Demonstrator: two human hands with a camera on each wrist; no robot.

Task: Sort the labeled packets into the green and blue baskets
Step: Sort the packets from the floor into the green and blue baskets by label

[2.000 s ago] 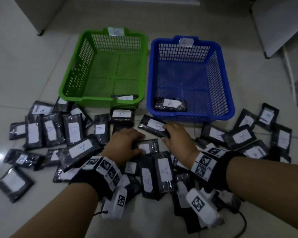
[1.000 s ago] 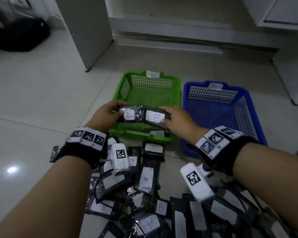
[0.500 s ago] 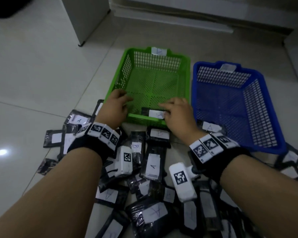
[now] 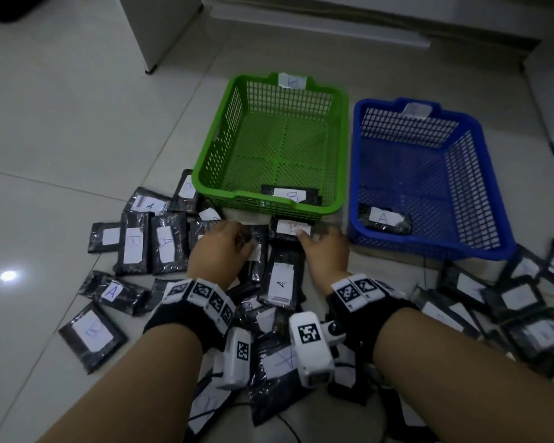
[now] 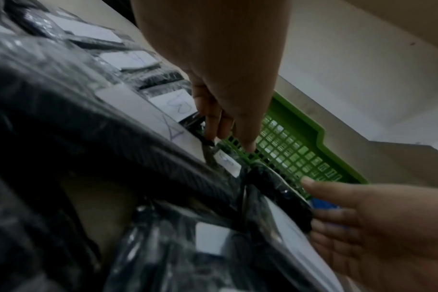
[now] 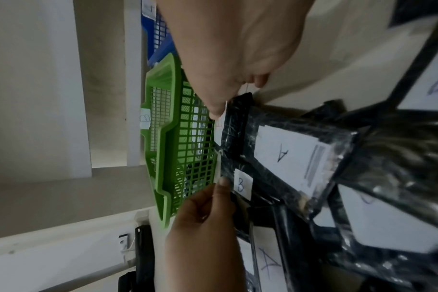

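Both forearms reaching forward, palms down. Left hand (image 4: 219,247) low with fingers loosely bent. Right hand (image 4: 325,249) alongside, fingers extended.

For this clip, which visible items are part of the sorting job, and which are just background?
Job:
green basket, tagged B
blue basket
B packet in the green basket
A packet in the blue basket
loose packets on the floor
left hand
right hand

Background:
white cabinet
black cable

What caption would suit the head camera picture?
Both hands reach into labeled packets strewn before the green basket and blue basket, each holding packets already.
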